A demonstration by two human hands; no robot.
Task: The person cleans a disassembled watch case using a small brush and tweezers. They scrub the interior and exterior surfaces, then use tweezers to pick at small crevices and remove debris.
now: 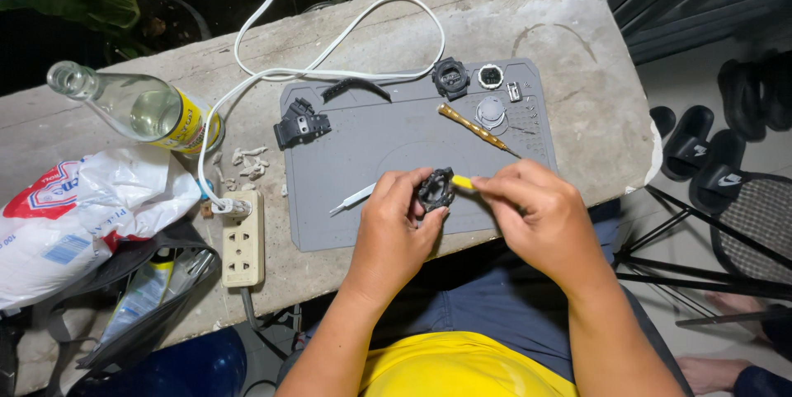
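- A rough concrete counter (pixel 528 9) runs slantwise across the view, with dark ground behind its far edge and a tiled floor with black sandals (pixel 701 150) past its right end; a grey work mat (pixel 371 158) lies near the counter's near edge.
- Above the mat's near edge, the left hand (pixel 392 228) pinches a small black watch case (pixel 435 189) between thumb and fingertips, fingers curled around its rim.
- The case looks light, stiff and moulded, with a knobbly outline that gives grip; judged from its shape, the rim is the place to hold it, since the open middle looks more delicate.
- It is a roughly round ring, so no long axis stands out; its open face seems turned towards the person, though the tilt is hard to read.
- The right hand (pixel 536 207) is closed on a thin yellow-handled tool (pixel 462 183), whose tip touches the case's right side; the tool's axis runs left to right.
- On the mat lie white tweezers (pixel 353 197), a gold-handled screwdriver (pixel 477 129), a black strap piece (pixel 301 123), another watch body (pixel 450 77) and a round module (pixel 491 75) near its far right corner.
- Left of the mat sit a power strip (pixel 243 240) with a white cable (pixel 330 59), a glass bottle (pixel 136 104) and a plastic bag (pixel 74 216).
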